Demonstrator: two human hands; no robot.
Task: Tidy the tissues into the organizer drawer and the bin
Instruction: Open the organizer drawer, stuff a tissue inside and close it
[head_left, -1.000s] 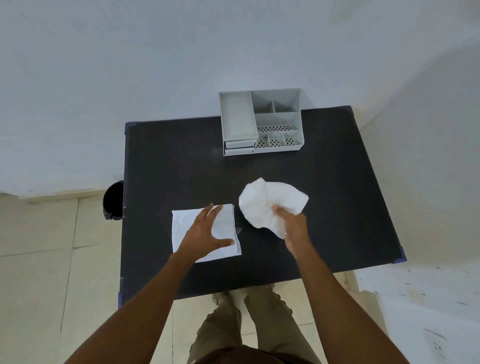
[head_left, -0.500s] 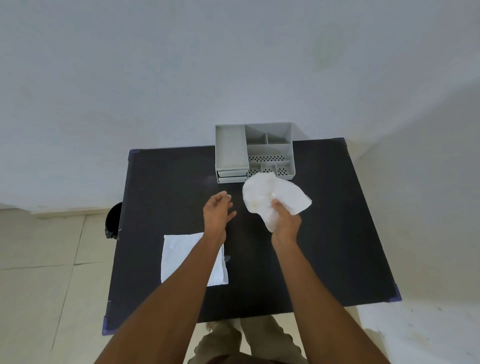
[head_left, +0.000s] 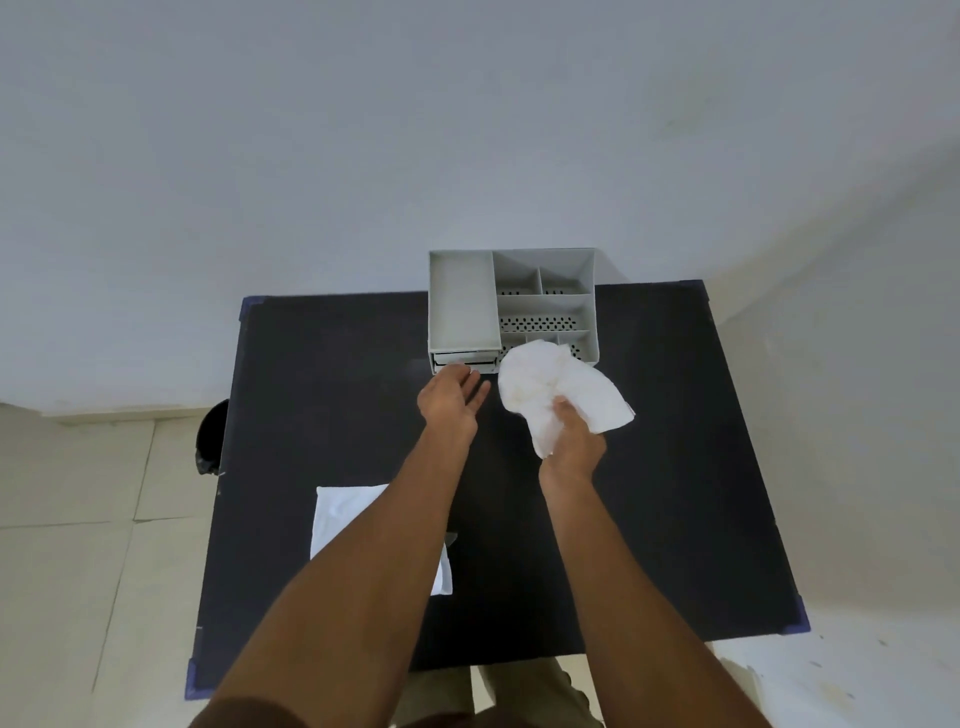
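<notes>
A grey desk organizer (head_left: 462, 306) stands at the table's far edge, with small drawers (head_left: 464, 358) in its lower left front. My left hand (head_left: 451, 397) is stretched out with fingers apart, its fingertips at the drawer front. My right hand (head_left: 574, 439) holds a crumpled white tissue (head_left: 550, 387) up just in front of the organizer's right half. A flat folded white tissue (head_left: 345, 514) lies on the near left of the black table (head_left: 675, 467), partly hidden under my left forearm. A black bin (head_left: 210, 436) stands on the floor by the table's left edge.
The organizer's open top compartments, some with perforated floors, hold nothing I can see. A white wall rises right behind the table. Tiled floor lies to the left, and my legs show below the near edge.
My left hand has left the flat tissue and reached forward to the organizer's drawer front. My right hand has carried the crumpled tissue forward toward the organizer.
</notes>
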